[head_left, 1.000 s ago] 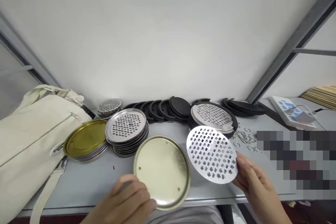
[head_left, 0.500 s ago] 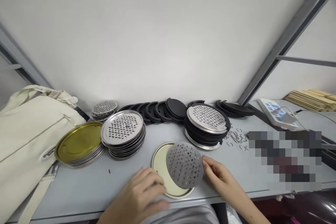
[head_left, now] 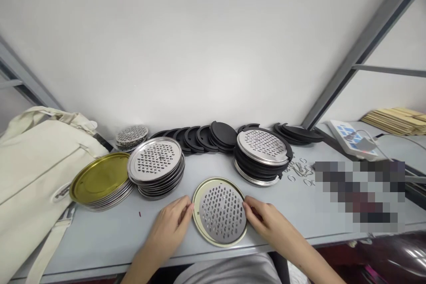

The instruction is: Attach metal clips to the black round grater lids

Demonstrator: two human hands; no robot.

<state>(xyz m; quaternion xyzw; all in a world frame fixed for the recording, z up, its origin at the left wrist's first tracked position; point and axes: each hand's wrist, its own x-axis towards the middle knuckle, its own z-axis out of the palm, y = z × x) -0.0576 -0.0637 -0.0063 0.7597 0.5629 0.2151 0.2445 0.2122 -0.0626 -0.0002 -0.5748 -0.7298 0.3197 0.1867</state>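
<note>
A grey perforated grater disc (head_left: pixel 222 211) lies inside a pale gold round lid (head_left: pixel 200 191), shifted toward its right side. My left hand (head_left: pixel 171 224) has thumb and fingers closed at the lid's left rim. At the right edge, my right hand (head_left: pixel 264 218) pinches the disc where it meets the lid's rim. Behind my left hand stands a stack of silver-rimmed graters (head_left: pixel 155 162), with gold lids (head_left: pixel 101 179) piled left of it. Past my right hand is a pile of graters in black holders (head_left: pixel 262 146).
Black plastic holders (head_left: pixel 196 139) lie along the wall. Loose grater discs (head_left: pixel 131 136) are stacked at the back left. Metal rings and clips (head_left: pixel 301 169) are scattered at the right. A cream bag (head_left: pixel 40 168) takes up the left side. Wooden boards (head_left: pixel 396 120) sit far right.
The grater disc, tilted in my right hand before, now lies down within the lid. My left hand has drawn back to the lid's left rim and closed there.
</note>
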